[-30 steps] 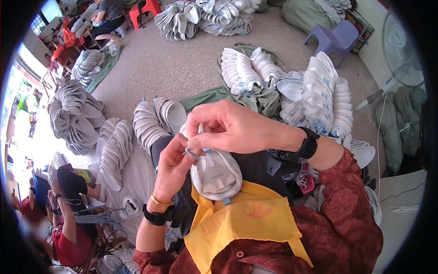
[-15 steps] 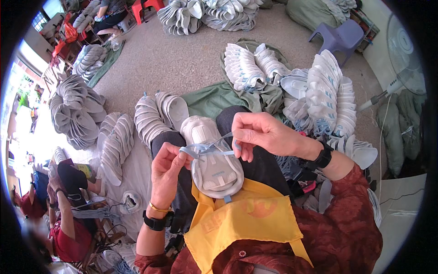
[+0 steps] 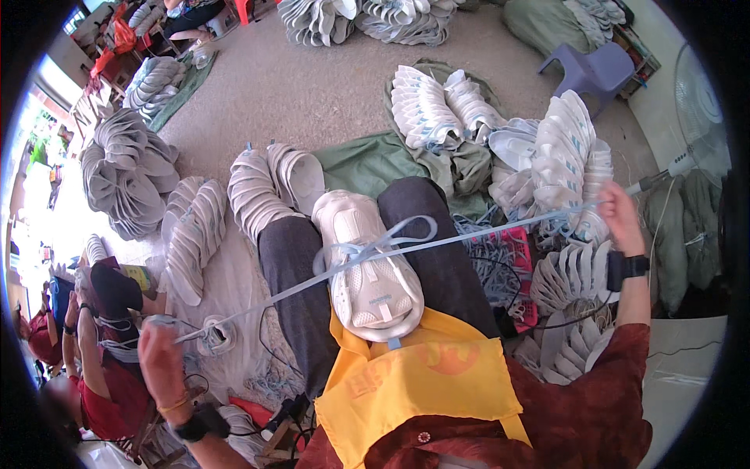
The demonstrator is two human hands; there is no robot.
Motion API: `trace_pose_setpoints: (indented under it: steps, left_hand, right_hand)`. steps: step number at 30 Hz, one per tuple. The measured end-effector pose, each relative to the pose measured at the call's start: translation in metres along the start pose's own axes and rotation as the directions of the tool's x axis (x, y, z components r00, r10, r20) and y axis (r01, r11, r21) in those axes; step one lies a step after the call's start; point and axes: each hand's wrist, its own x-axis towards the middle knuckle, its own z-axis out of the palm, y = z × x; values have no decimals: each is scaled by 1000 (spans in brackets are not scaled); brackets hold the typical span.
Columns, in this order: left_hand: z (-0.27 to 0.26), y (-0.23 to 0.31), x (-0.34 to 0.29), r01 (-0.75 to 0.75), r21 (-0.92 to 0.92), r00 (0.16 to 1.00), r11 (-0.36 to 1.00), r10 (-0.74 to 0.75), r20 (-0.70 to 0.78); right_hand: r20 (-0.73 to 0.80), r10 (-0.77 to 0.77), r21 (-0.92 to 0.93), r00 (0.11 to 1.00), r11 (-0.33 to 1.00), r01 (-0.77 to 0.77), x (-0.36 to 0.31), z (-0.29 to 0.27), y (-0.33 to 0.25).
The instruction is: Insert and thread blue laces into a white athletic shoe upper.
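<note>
A white shoe upper [image 3: 376, 293] with its tongue and collar toward me lies between my thighs, over a yellow apron [image 3: 422, 383]. A pale blue shoelace [image 3: 500, 228] runs across its front, with a loop standing over the middle. Far out to the left, my left hand [image 3: 162, 363] is closed on one end of the lace, somewhat blurred. At the other end my right hand [image 3: 619, 219] pinches the lace, out to the right and farther forward. Both lengths are drawn nearly straight. Each wrist wears a black band.
Nested rows of shoe uppers [image 3: 258, 191] stand just beyond my knees, with more stacks [image 3: 562, 148] at right. A pink basket [image 3: 519, 258] of laces sits beside my right thigh. A purple stool [image 3: 590, 70] and a fan [image 3: 695, 102] are at right. Co-workers sit at left [image 3: 117, 391].
My hands have moved from close over the shoe to wide apart, left hand down-left and right hand out right, pulling the lace out long. A loop now shows above the shoe.
</note>
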Motion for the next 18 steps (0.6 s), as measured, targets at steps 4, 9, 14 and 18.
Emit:
trace_pose_setpoints:
  steps: [4, 9, 14, 18]
  left_hand:
    - [-96, -13, 40, 33, 58, 952, 998, -49, 301]
    - [30, -24, -13, -396, 847, 917, 354, 192, 349]
    - [159, -61, -44, -664, 478, 693, 575, 233, 682]
    - [204, -78, -45, -709, 411, 586, 574, 153, 796]
  right_hand:
    - [-193, -243, -334, 951, 927, 169, 5, -125, -23]
    - [169, -300, -770, 939, 554, 315, -14, 84, 68]
    - [597, -25, -613, 802, 631, 476, -88, 293, 101]
    - [774, 13, -520, 633, 582, 625, -100, 350, 125]
